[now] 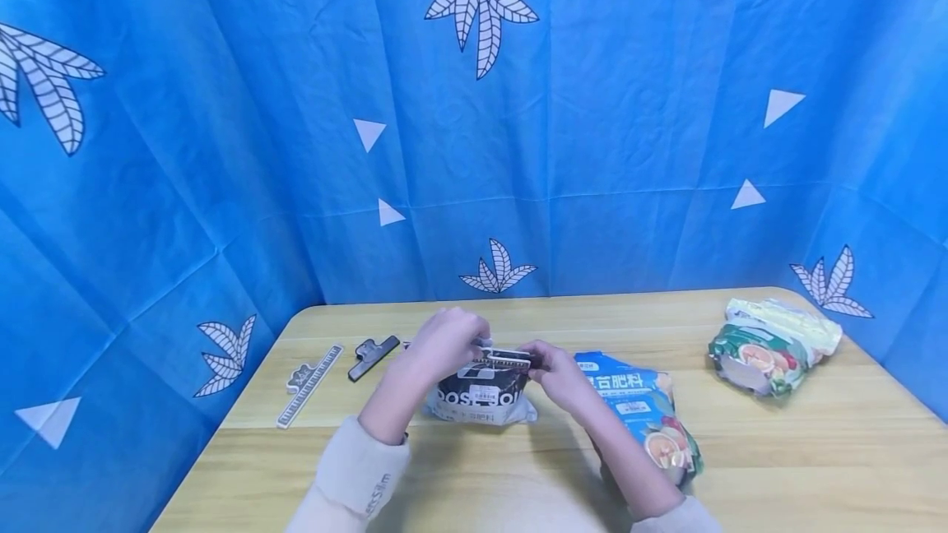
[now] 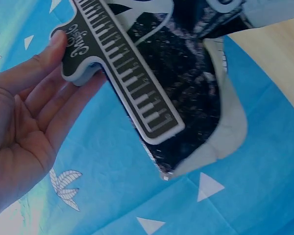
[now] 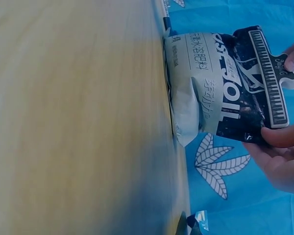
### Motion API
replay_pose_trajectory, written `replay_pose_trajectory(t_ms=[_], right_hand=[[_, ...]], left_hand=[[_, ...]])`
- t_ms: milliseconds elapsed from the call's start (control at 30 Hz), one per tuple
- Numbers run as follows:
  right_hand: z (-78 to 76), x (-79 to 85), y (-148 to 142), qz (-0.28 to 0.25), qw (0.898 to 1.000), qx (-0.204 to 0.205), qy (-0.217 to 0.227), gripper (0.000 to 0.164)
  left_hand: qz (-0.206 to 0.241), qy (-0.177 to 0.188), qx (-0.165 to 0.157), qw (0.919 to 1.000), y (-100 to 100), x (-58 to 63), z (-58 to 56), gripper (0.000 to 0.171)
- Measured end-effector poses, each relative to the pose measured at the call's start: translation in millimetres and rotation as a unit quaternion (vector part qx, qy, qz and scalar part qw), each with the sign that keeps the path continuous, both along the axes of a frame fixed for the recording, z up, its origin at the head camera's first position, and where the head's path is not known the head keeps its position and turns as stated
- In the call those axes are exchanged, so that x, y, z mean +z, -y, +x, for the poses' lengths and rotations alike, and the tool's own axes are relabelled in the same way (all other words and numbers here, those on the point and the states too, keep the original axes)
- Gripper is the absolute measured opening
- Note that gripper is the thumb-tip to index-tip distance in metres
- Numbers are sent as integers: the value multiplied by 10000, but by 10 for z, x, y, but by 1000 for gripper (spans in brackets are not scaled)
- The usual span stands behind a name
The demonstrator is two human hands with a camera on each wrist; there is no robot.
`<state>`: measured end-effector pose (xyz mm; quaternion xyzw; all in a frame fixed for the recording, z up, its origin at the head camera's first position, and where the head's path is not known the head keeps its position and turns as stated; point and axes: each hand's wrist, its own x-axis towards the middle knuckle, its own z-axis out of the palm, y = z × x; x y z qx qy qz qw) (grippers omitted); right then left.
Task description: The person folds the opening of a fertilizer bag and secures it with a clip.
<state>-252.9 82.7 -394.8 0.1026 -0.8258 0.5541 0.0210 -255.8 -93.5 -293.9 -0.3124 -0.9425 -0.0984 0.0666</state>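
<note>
A black and white bag of soil or fertilizer point(image 3: 191, 78) stands upright on the table in front of me. Across its top lies a long clip with a piano-key pattern point(image 3: 269, 78), the folded black edge of the bag under its bar. My left hand point(image 1: 448, 340) pinches the clip's handle, thumb on the dark face with the "Music" lettering in the left wrist view. At the other end of the bar, my right hand point(image 1: 559, 373) pinches the bag's top corner between thumb and fingers.
Left of the bag lie a black clip point(image 1: 373, 357) and a pale piano-key clip point(image 1: 311, 383). A blue fertilizer bag point(image 1: 637, 410) lies under and beside my right forearm. Toward the back right is a green bag point(image 1: 773, 348). A blue curtain point(image 1: 474, 146) hangs behind the table.
</note>
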Motion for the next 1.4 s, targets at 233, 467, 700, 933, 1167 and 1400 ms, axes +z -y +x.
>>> replay_pose_trajectory(t_ms=[233,467,700,933,1167,1400], right_hand=[[11,31,5,33,9999,16,111,32],[12,61,4,242,9997,-20,23,30],[-2,56,-7,258,9997,-51,16,28],[-6,42,-3,166,9998,-3,108,27],[4,52,12,193,9998,-16,104,25],[10,47,28,-47,9995,-131,268,24]], left_hand=[[-290,-145,146,9994,-78,11,-5,17],[-359,-161,172,9991,-100,4,-9,16],[-123,29,166,9998,-57,-22,20,20],[760,484,452,9949,135,-196,52,39],[2819,438,1211,9508,463,-449,76,51],[4656,1144,1804,8588,650,-665,21,67]])
